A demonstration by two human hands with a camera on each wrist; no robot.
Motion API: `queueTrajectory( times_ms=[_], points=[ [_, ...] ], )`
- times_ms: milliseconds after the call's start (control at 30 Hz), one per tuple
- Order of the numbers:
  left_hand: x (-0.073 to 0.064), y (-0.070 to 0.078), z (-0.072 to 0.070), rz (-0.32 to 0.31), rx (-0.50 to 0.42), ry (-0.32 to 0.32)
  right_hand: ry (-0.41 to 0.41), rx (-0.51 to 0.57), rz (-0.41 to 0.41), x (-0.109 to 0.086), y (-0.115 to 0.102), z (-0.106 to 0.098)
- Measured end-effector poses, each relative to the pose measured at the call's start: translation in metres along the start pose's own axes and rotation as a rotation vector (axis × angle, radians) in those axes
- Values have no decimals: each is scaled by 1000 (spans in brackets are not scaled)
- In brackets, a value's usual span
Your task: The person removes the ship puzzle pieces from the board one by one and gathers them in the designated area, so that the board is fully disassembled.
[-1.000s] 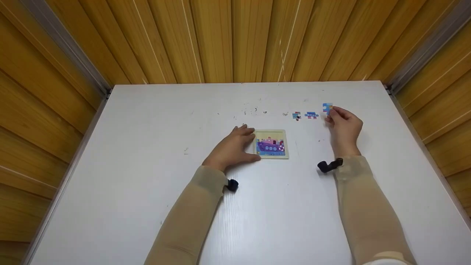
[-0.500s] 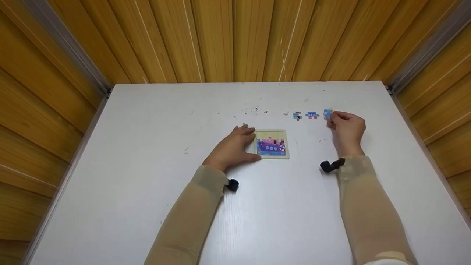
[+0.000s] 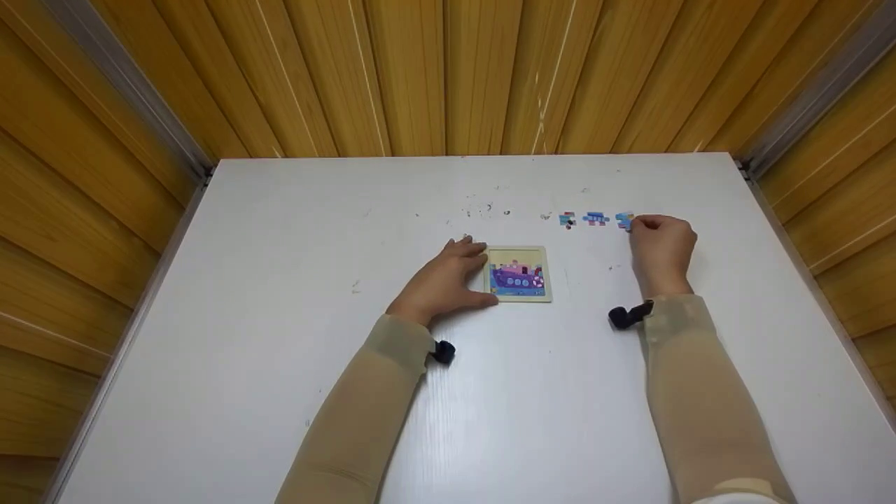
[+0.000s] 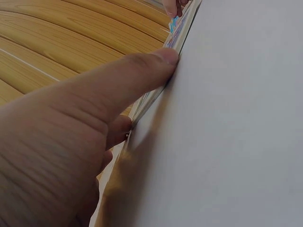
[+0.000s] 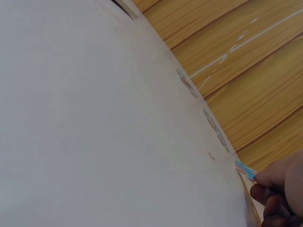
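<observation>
My left hand [image 3: 448,278] holds the left side of a small cream puzzle tray [image 3: 551,280], its thumb at the near corner and fingers at the far one. Inside the tray, joined pieces form a purple and pink boat [image 3: 516,276]; a bare strip shows along the top. At the right, thumb and fingertips of my right hand [image 3: 663,252] pinch a blue puzzle piece [image 3: 622,220], tilted in the right wrist view. Two loose pieces lie flat to its left: a blue-and-pink puzzle piece [image 3: 596,219] and a red-and-teal puzzle piece [image 3: 568,220].
The white table [image 3: 280,280] has dark scuff marks [image 3: 488,207] behind the tray. Wood-look panels [image 3: 406,77] rise at its back and sides. Black wrist cameras [image 3: 620,317] stick out from both sleeves.
My right hand has lowered the blue puzzle piece toward the table, level with the row of loose pieces, and turned it. The left hand and tray have stayed in place.
</observation>
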State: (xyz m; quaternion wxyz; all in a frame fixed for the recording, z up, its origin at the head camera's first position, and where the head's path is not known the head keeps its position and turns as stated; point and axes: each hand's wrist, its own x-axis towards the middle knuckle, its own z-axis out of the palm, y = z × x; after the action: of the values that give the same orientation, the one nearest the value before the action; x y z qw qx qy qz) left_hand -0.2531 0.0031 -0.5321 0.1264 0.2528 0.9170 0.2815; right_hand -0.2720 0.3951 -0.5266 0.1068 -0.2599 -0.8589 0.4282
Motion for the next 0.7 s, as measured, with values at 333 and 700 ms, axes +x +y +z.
queueTrajectory(
  times_ms=[333, 700],
  points=[
    [0, -1, 1, 0, 2, 7, -14, 1, -1, 1, 0, 2],
    [1, -2, 2, -1, 4, 6, 8, -29, -45, -5, -2, 8]
  ],
)
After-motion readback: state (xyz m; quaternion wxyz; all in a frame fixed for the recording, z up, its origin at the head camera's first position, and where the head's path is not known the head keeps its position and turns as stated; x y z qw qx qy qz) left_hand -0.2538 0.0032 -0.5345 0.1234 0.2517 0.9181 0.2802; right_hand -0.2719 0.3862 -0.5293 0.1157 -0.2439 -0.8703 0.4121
